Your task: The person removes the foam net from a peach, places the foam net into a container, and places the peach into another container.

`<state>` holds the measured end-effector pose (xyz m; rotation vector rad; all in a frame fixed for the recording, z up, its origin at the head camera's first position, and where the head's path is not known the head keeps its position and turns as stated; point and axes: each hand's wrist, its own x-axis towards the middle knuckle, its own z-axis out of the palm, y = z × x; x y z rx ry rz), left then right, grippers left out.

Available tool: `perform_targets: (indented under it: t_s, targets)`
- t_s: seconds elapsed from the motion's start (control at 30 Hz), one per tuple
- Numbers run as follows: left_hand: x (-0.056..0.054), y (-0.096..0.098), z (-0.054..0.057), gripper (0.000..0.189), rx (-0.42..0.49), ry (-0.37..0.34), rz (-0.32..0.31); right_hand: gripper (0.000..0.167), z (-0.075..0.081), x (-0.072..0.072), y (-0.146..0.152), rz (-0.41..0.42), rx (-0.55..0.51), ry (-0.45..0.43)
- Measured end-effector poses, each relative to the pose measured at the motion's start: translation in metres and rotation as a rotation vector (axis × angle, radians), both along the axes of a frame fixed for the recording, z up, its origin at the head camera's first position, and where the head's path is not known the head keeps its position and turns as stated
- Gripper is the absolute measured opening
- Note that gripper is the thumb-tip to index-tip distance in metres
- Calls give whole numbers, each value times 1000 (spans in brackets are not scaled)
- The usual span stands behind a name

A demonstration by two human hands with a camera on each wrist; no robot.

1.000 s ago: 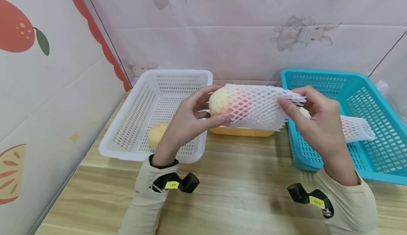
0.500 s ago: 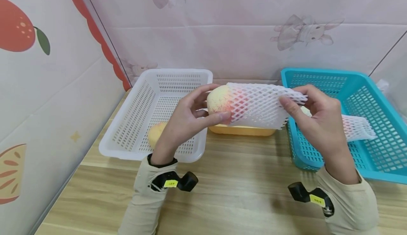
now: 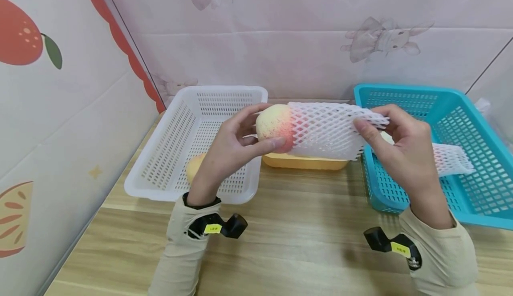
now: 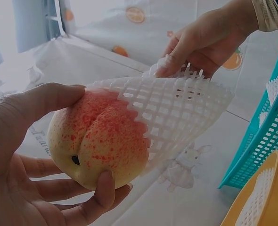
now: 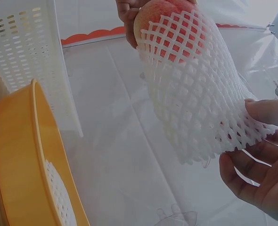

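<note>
A: So what step is this?

B: Looks like unwrapping. Left hand [image 3: 230, 153] has its fingers round the peach [image 3: 274, 124], up off the desk [image 3: 304, 242], partly in its foam net [image 3: 326, 129]; right hand [image 3: 409, 153] pinches the far end.

A: Next?

B: I'd say draw the net clear, gently.

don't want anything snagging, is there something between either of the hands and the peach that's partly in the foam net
Nothing visible separates the left hand from the peach: it grips the bare end directly. The foam net lies between the right hand and the peach; that hand pinches the net's far end.
</note>
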<state>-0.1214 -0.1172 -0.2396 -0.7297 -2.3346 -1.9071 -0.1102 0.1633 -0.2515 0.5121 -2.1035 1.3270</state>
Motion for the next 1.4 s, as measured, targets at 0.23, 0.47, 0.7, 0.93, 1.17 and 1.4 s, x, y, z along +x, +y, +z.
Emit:
perform_targets:
  t_s: [0.23,0.47,0.7,0.93,1.17,1.4]
  targets:
    - [-1,-1,-2,58,-12,11,16,15,-1,-1,0,-1,1,-9]
    - [-1,-6,-2,61,-13,-17,48,15,-1,-2,1,0,5,-6]
    - [-2,-13,1,59,7,0,78,14,-2,-2,2,-1,5,-3]
    - [-4,-21,5,60,28,30,118,13,-4,-3,4,-4,2,-1]
    - [-3,-25,6,60,31,22,148,12,-9,-6,3,-27,25,12]
    - [-3,-26,5,60,60,34,138,17,-16,-13,-5,-134,205,40]
